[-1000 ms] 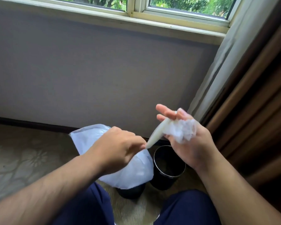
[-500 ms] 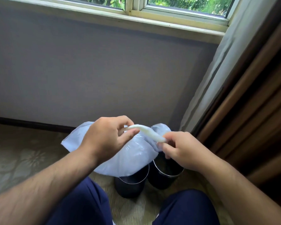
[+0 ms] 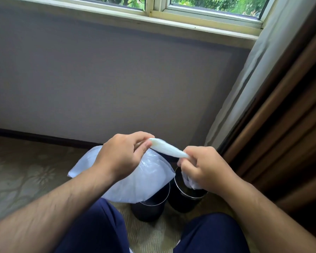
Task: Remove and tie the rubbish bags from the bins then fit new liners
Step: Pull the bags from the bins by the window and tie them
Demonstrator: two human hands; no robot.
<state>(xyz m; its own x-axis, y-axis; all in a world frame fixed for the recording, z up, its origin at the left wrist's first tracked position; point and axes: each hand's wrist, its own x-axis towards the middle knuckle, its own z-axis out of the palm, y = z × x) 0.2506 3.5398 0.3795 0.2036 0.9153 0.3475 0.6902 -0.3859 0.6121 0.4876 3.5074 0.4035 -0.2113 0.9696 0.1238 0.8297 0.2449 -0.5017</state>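
1. At the centre of the frame, my left hand (image 3: 124,157) pinches one end of the twisted neck (image 3: 167,149) between thumb and fingers.
2. My right hand (image 3: 206,168) grips the other end, fingers curled tight round it.
3. The white bag (image 3: 144,181) hangs below my left hand, covering part of a dark bin (image 3: 150,209).
4. A second bin (image 3: 186,203) stands just beside it, lower centre-right.

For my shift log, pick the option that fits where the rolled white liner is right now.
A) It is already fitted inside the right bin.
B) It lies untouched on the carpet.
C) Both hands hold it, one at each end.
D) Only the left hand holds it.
C: the left hand pinches one end of the rolled white liner and the right hand grips the other end, so it spans the gap between them.
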